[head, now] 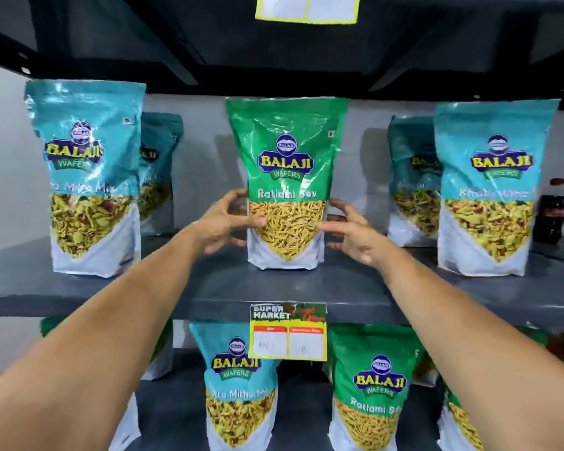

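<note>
Working at a shop shelf (209, 288), on the green pouch (287, 151) of Ratlami Sev. Standing upright on its base near the middle of that shelf, face to the front, well apart from the blue pouch (88, 177) to the left and the other blue pouch (489, 190) to the right, each with a second one behind. Flanked at its lower half by both hands. Left hand (219, 222) at the left edge, thumb laid across the clear window on the front, fingers (236, 196) curled round towards the side and back: a light hold, by the look of it. Right hand (355, 236) just beside the right edge, fingers (341, 206) spread and relaxed, thumb tip reaching to the pouch's side, touching or just short of it, hard to tell which; clasping nothing. Judged as the tail of a placing, or the fine squaring of the pouch: already down on the shelf, bearing its own weight, label straight to the aisle. Left to do, probably little: a last nudge to centre it above the price tag (287, 330) on the shelf's front lip, then letting go with the left. Equally possible, a pick just starting, with the lift not yet begun; no telling from one view. Below, a lower row of pouches (368, 392); far right, a dark drink bottle (552, 216) at the back.
</note>
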Demonstrator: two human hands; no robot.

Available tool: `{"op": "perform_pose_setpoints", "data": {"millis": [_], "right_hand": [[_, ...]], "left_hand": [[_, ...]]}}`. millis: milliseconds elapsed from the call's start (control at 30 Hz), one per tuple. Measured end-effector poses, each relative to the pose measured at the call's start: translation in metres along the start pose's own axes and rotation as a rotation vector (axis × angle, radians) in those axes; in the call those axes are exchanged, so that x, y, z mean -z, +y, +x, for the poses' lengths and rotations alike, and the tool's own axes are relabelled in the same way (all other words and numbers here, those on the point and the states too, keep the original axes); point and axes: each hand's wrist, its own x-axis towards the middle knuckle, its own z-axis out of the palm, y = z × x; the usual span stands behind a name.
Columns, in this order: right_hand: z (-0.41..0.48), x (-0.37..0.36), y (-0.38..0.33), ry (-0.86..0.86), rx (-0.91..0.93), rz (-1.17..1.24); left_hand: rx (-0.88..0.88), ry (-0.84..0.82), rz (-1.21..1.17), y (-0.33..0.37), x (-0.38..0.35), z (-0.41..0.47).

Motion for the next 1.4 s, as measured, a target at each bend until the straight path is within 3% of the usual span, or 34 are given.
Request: {"op": "perform_pose_setpoints", "data": {"millis": [267,567,1000,1200,1400], "right_hand": [[0.011,-0.003,0.0,-0.07,0.024,-0.145],[-0.019,-0.018,-0.008,0.015,0.088,-0.101],[-0.179,-0.07,-0.053,-0.011,0.106,-0.071],[-0.254,-0.098,-0.021,-0.037,0.019,-0.101],[-0.291,-0.131,0.068,0.001,-0.12,-0.109]], "left_hand": [[-0.041,-0.076,-0.008,-0.021,0.004,0.014],[-0.047,-0.049,0.054,0.006,-0.002,-0.019],[-0.105,0.022,0.088,0.056,-0.037,-0.191],[-0.044,0.096,0.097,0.029,-0.051,-0.288],[0.042,0.135,0.141,-0.048,-0.041,-0.357]]}}
